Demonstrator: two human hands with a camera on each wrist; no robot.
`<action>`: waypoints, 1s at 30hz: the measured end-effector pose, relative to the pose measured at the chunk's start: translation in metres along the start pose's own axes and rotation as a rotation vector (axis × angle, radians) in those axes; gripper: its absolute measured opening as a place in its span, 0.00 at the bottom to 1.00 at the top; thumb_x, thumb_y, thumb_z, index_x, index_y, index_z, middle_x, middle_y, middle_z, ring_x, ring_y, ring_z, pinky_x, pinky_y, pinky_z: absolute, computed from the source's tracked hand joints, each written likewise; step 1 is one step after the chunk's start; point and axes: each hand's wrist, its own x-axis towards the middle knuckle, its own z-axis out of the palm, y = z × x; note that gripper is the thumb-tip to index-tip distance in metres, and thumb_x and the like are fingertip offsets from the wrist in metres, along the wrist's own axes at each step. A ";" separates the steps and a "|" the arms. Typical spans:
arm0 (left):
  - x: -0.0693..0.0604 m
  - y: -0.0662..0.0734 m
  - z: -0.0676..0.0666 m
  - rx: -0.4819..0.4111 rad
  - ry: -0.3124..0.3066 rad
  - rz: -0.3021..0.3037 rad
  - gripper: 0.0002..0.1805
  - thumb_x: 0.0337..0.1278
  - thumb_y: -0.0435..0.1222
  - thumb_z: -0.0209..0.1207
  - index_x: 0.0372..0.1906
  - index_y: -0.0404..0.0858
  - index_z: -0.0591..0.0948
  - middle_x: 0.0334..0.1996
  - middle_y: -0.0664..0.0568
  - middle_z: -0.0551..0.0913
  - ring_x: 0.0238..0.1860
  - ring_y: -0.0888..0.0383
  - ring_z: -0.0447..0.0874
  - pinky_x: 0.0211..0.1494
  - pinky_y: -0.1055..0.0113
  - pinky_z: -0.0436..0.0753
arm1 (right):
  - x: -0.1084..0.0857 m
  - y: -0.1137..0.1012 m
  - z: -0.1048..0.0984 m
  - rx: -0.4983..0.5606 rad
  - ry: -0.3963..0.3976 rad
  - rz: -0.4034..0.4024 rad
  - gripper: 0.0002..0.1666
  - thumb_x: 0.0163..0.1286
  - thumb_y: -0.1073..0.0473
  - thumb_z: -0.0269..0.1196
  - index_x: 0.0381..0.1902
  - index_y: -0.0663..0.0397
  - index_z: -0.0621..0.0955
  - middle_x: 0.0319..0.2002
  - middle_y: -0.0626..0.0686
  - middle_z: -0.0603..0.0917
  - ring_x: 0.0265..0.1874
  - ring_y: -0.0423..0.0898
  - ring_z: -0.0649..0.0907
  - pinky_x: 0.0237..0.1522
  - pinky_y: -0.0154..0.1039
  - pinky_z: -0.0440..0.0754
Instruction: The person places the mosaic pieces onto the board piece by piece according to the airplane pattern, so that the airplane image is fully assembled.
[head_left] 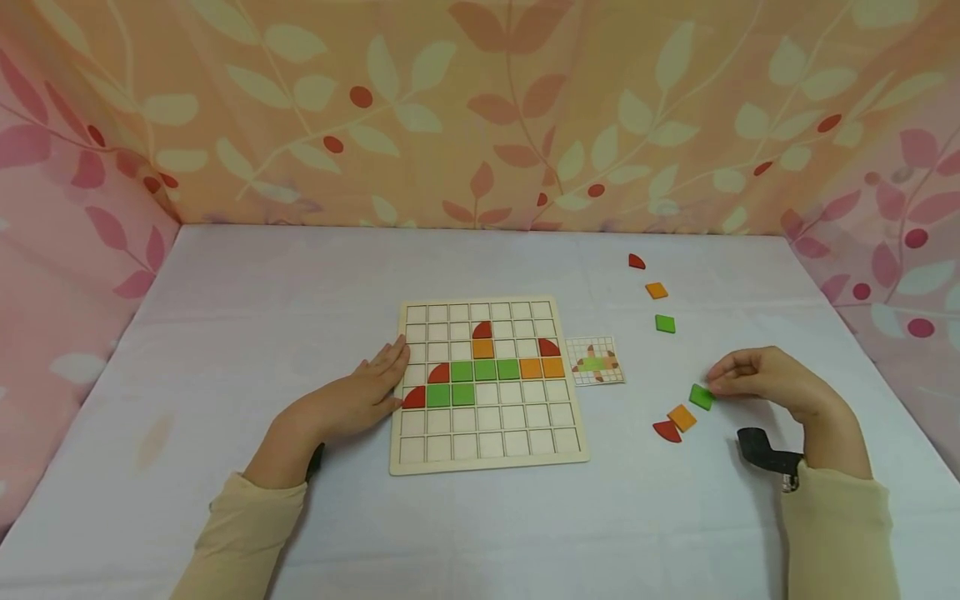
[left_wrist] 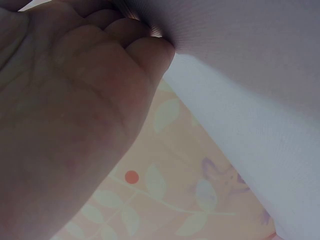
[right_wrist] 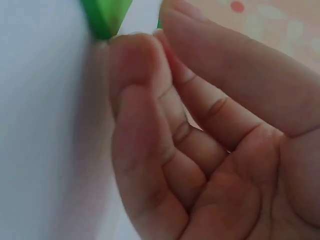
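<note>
With 12 o'clock at the far side, a table (head_left: 660,525) under white cloth carries everything, and the gridded board (head_left: 487,462) lies on it, part filled with coloured pieces (head_left: 485,370). At the board's 9 o'clock edge rests the left hand (head_left: 371,383), its fingers extended against the rim and holding no piece. The right hand (head_left: 772,379) is well apart at the board's 3 o'clock, fingers curled and tips drawn together at a green tile (head_left: 701,397). Whether they pinch that tile or merely touch it, I cannot tell.

The tile lies off the right fingertips at 8 to 9 o'clock, so it sits on the hand's board side. Square, it has no real long axis; its sides stand askew to the grid, one corner towards the fingers. The right hand is clearly nearer; board and left hand lie off at 9.

Smaller than the board, a pattern card (head_left: 597,373) sits just beside its 3 o'clock edge, between board and tile. Beyond the tile at 7 to 8 come an orange tile (head_left: 682,417) and a red quarter-round (head_left: 667,431).
</note>
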 end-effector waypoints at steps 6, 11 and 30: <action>0.000 0.001 0.000 -0.020 0.000 -0.001 0.36 0.67 0.32 0.48 0.72 0.26 0.44 0.74 0.38 0.34 0.73 0.41 0.33 0.71 0.43 0.43 | 0.000 0.005 0.000 0.013 -0.050 -0.030 0.20 0.61 0.58 0.66 0.44 0.69 0.80 0.30 0.49 0.83 0.31 0.38 0.79 0.37 0.30 0.75; 0.001 0.001 0.000 -0.014 0.005 -0.005 0.36 0.67 0.33 0.48 0.72 0.27 0.44 0.74 0.39 0.35 0.73 0.42 0.33 0.71 0.44 0.44 | 0.001 0.001 0.004 0.027 -0.086 -0.079 0.20 0.58 0.60 0.68 0.43 0.70 0.79 0.29 0.50 0.81 0.29 0.40 0.79 0.36 0.30 0.76; -0.001 0.002 -0.002 -0.013 0.012 0.009 0.36 0.68 0.33 0.47 0.72 0.26 0.44 0.74 0.37 0.35 0.73 0.40 0.34 0.71 0.43 0.44 | 0.011 -0.015 0.017 -0.053 -0.095 -0.104 0.19 0.50 0.62 0.73 0.36 0.65 0.78 0.26 0.50 0.76 0.27 0.41 0.74 0.31 0.31 0.73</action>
